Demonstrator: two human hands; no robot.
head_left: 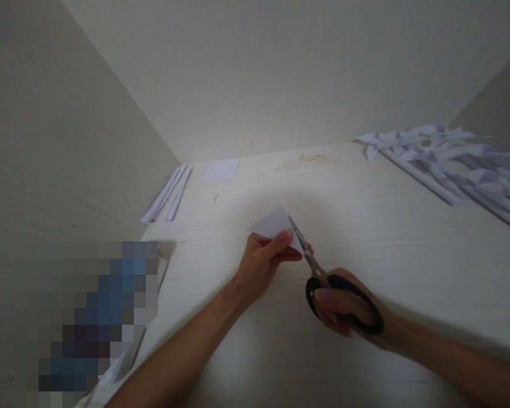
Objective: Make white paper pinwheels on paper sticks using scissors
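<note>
Near the middle of the table, my left hand (pixel 267 255) pinches a small white piece of paper (pixel 274 222) between thumb and fingers. Scissors (pixel 317 266) with black handles are in my right hand (pixel 344 306), its thumb and fingers through the loops. The blades lie along the right edge of the paper, close to my left fingertips. Whether they are cutting into it I cannot tell.
On the right lies a pile of folded paper strips and rolled paper sticks (pixel 420 175). Several paper rolls (pixel 165 195) rest at the left edge. A flat paper square (pixel 221 169) and small scraps (pixel 215 197) lie toward the back. Pale walls enclose the table (pixel 255 340). A blurred patch covers the lower left.
</note>
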